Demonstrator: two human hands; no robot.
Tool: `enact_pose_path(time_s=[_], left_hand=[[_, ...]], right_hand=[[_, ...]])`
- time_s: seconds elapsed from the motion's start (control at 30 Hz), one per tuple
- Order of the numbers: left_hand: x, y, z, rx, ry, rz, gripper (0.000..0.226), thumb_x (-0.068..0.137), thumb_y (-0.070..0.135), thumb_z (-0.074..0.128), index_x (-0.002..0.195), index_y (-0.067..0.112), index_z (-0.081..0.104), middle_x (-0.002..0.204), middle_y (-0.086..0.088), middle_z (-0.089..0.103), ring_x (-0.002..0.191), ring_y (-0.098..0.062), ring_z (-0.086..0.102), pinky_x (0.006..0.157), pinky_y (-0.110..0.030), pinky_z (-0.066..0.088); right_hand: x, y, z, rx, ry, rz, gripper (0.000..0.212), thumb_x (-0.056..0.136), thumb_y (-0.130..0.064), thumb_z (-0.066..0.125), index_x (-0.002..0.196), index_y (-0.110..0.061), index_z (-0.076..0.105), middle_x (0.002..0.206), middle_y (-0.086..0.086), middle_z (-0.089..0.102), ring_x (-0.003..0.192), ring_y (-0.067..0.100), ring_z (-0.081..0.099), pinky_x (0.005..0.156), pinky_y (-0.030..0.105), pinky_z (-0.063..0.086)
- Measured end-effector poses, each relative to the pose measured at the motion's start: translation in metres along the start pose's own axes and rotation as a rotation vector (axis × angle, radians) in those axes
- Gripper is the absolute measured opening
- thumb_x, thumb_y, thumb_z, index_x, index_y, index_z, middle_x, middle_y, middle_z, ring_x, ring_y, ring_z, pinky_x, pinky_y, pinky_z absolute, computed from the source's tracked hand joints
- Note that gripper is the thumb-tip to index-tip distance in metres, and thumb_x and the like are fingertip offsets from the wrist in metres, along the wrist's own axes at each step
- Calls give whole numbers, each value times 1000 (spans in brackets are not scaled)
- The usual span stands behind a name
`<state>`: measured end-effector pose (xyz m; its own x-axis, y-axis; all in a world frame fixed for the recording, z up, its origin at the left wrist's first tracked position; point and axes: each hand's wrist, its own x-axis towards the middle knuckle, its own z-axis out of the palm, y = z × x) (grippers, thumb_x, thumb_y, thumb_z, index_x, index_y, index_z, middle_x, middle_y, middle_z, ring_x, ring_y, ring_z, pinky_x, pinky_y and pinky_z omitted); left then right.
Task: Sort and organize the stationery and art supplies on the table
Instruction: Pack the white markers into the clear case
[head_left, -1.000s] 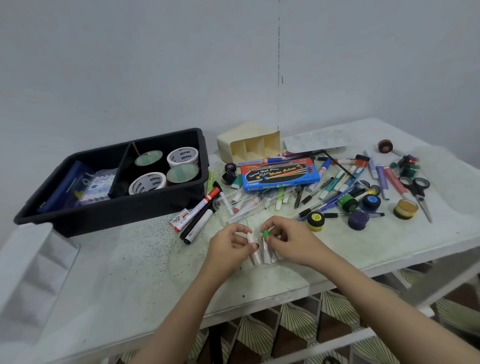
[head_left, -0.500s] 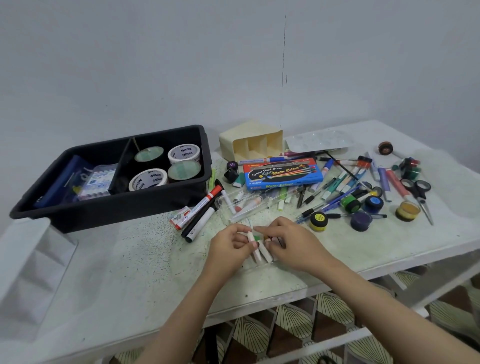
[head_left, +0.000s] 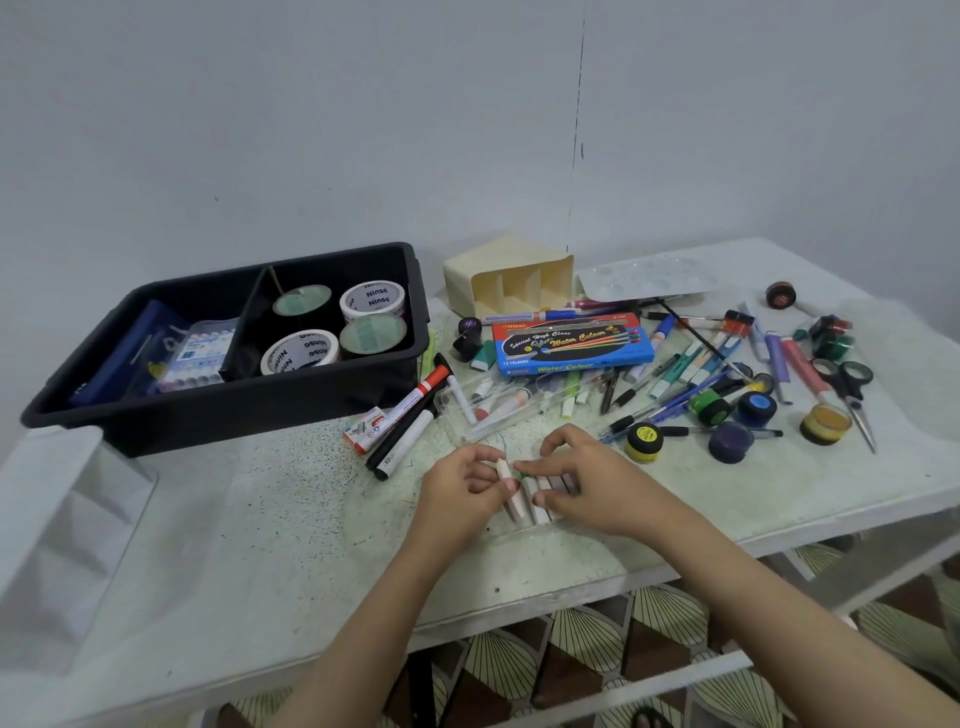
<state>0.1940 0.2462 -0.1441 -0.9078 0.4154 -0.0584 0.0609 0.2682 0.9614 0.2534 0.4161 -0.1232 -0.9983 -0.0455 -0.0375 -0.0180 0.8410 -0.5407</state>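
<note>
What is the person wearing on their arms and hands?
Nothing that shows. The left hand and right hand are bare, with no gloves, and I see no rings. Both arms are bare too: no sleeves, watch or bracelets in view.

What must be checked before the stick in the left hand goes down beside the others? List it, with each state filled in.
1. Left hand grips one white stick: ok.
2. Right hand holds the row of sticks steady: ok.
3. Room left in the clear tray beneath them: cannot tell, its edges are faint.
4. Scissors lie well clear of both hands: ok.
5. Paint pots and pens on the right sorted: not ok, lying scattered.
</note>
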Motion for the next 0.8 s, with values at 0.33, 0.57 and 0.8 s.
enact_pose_path(time_s=[0.33, 0.57, 0.8], left_hand=[[-2, 0, 4, 85, 20, 38, 25, 75, 12, 78, 96, 18, 67, 82, -2, 67, 73, -10, 63, 72, -21, 54], [-5, 2, 10, 217, 63, 146, 31, 74, 14, 78, 104, 14, 71, 85, 3, 63, 76, -9, 61, 70, -11, 49], [-7, 2, 12, 274, 94, 188, 29, 74, 17, 79, 101, 11, 71, 86, 2, 66, 77, -6, 61, 66, -8, 46]], right_hand=[[5, -1, 2, -2, -19, 62, 36, 88, -31, 64, 124, -30, 62, 120, -5, 42, 110, 10, 46, 87, 24, 39], [1, 3, 5, 54, 37, 31, 35, 87, -31, 66, 122, -29, 63, 120, -4, 46, 96, 3, 43, 77, 15, 29], [0, 4, 5, 65, 41, 30, 36, 87, -33, 65, 123, -27, 63, 124, -2, 46, 100, 2, 41, 81, 15, 30]])
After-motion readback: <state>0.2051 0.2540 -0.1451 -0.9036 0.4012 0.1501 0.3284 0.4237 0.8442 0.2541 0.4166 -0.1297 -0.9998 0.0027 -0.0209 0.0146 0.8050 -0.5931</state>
